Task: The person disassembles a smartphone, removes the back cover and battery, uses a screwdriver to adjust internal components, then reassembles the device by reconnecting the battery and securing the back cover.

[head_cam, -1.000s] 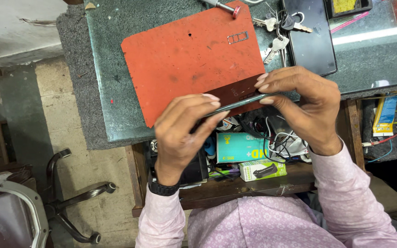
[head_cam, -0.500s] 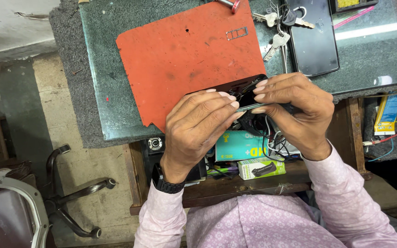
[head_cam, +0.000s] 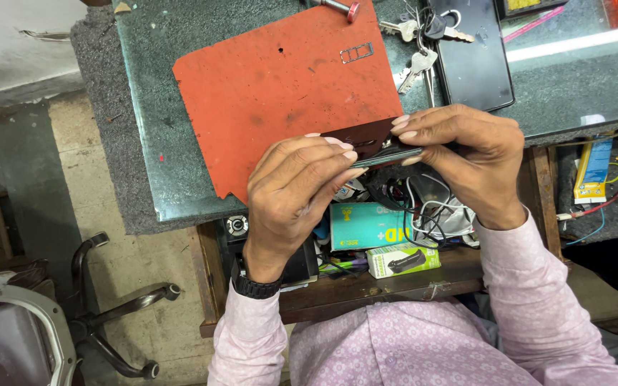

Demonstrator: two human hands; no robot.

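1. Both hands meet over the front edge of the bench (head_cam: 144,143), pinching a thin dark phone (head_cam: 388,155) edge-on between them. You only see its narrow side, so front or back is anyone's guess.
2. Left hand (head_cam: 295,189) is curled tight, fingertips and thumb closed on the phone's left end. Most of that end is buried under the fingers.
3. Right hand (head_cam: 466,154) is also closed on it, fingers on top, thumb underneath, covering the right end completely.
4. The phone sits just above the near corner of the red mat (head_cam: 280,93), and a dark patch of the mat right behind the fingers is hard to read, could be shadow or a part.
5. A small SIM tray (head_cam: 356,51) lies on the mat near its far edge.
6. Keys (head_cam: 418,43) sit just beside the mat, partly overlapping a black slab (head_cam: 477,64), probably another phone, cut off at the top.
7. Below the bench there's a shelf (head_cam: 366,286) with a teal box (head_cam: 366,225), a green box (head_cam: 402,259) and tangled cables (head_cam: 423,207), half hidden by the hands.
8. A black watch (head_cam: 255,286) is on the left wrist.
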